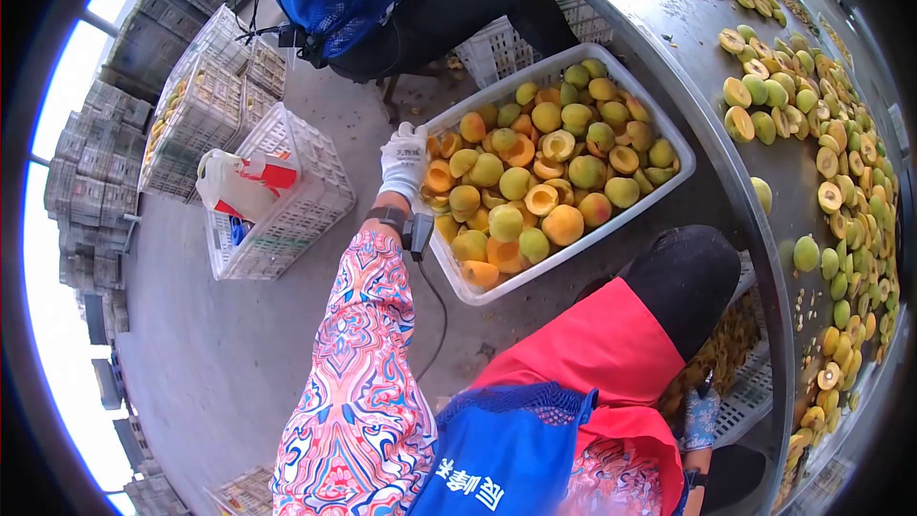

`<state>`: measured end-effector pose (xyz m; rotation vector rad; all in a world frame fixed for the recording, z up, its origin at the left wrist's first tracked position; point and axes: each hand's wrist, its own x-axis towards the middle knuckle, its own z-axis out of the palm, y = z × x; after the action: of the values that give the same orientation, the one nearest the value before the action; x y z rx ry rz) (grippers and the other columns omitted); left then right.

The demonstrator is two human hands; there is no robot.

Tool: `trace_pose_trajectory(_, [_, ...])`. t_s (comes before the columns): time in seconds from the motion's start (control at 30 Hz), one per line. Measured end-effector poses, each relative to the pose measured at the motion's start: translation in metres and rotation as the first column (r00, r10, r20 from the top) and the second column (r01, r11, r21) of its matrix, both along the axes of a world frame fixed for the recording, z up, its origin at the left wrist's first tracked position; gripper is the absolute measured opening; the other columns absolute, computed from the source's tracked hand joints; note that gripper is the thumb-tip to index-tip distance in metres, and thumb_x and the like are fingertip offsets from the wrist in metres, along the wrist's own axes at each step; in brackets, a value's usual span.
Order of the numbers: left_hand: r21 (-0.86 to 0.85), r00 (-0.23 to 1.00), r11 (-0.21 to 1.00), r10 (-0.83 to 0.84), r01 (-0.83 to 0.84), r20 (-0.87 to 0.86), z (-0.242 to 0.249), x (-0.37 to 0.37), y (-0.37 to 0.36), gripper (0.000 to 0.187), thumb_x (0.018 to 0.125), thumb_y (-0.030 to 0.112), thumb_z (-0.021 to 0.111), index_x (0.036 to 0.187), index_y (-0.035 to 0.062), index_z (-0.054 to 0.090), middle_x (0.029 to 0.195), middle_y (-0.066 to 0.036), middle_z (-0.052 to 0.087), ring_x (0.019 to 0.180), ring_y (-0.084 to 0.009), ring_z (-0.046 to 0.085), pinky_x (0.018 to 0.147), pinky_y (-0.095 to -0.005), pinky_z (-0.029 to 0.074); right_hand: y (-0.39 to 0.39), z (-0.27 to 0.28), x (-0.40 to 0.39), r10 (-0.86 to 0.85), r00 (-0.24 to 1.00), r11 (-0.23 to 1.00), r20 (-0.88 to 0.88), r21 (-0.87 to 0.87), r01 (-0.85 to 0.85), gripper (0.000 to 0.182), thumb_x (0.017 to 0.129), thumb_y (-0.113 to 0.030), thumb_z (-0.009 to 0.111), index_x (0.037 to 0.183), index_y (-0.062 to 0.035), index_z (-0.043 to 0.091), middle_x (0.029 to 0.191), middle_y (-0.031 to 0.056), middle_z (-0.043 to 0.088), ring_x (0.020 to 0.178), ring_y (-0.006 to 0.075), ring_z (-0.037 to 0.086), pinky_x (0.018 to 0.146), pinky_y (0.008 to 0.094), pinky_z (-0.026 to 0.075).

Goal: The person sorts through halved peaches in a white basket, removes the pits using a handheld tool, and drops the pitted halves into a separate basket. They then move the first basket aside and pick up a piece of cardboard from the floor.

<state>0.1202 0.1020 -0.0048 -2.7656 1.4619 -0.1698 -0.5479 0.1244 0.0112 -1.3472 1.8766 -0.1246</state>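
Note:
My left hand (404, 162), in a white glove with dark print, is closed on the near-left rim of a white plastic tub (564, 284). The tub is heaped with yellow-green and orange fruit (546, 155), which look like peaches; several are cut halves showing the stone hollow. Low at the right, my right hand (701, 418) wears a blue-and-white patterned glove beside the metal table's edge. Its fingers look closed around a small dark object, too small to name, and part of the hand is in shadow.
A metal table (688, 86) curves along the right, bearing many cut peaches (841, 191). White crates (287, 229) stand on the floor at left, one holding a white jug (234, 186). Another person (430, 19) sits beyond the tub. Stacked crates (95, 172) line the far left.

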Motion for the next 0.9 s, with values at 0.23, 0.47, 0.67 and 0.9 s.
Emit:
trace_pose_trajectory(0.23, [-0.296,0.856,0.954,-0.185,0.039,-0.483,-0.026,0.029,0.012,0.034,0.081,0.019,0.064,0.113,0.0104,0.063,0.112,-0.019,0.058,0.102,-0.0362,0.059,0.09,-0.043,0.048,-0.001,-0.018,-0.002,0.035,0.999,0.999,0.01,0.02,-0.035,0.034,0.085,-0.02,0.066,0.108,0.0046,0.062,0.091,0.0159,0.067,0.081,0.0253,0.062,0.074,0.0384,0.049])
trace_pose_trajectory(0.47, [0.023,0.953,0.99,-0.126,0.138,-0.276,-0.01,0.015,-0.009,0.038,0.078,0.014,0.064,0.116,0.0145,0.06,0.113,-0.018,0.06,0.103,-0.0366,0.06,0.089,-0.043,0.049,-0.001,-0.037,-0.013,0.12,0.992,0.993,-0.028,-0.009,-0.12,0.044,0.085,-0.013,0.062,0.124,0.0057,0.053,0.106,0.0186,0.066,0.095,0.0271,0.063,0.083,0.038,0.048])
trace_pose_trajectory(0.67, [0.085,0.933,0.965,-0.214,0.248,-0.291,-0.025,0.032,-0.016,0.046,0.079,0.013,0.063,0.124,0.0107,0.056,0.121,-0.017,0.061,0.108,-0.0313,0.061,0.089,-0.0406,0.05,-0.001,-0.031,-0.014,0.02,0.996,1.0,0.083,-0.002,-0.02,0.033,0.085,-0.015,0.063,0.11,0.005,0.058,0.092,0.0145,0.066,0.081,0.0232,0.062,0.075,0.0362,0.049])
trace_pose_trajectory(0.9, [-0.025,0.719,0.976,-0.177,0.217,-0.672,0.037,-0.006,0.02,0.051,0.078,0.027,0.073,0.122,0.0062,0.058,0.118,-0.016,0.062,0.109,-0.0251,0.059,0.094,-0.0357,0.046,0.001,-0.012,-0.005,0.052,0.997,0.995,0.057,-0.09,-0.047,0.021,0.083,-0.018,0.066,0.088,0.0025,0.061,0.069,0.0095,0.061,0.062,0.0223,0.058,0.059,0.0382,0.046])
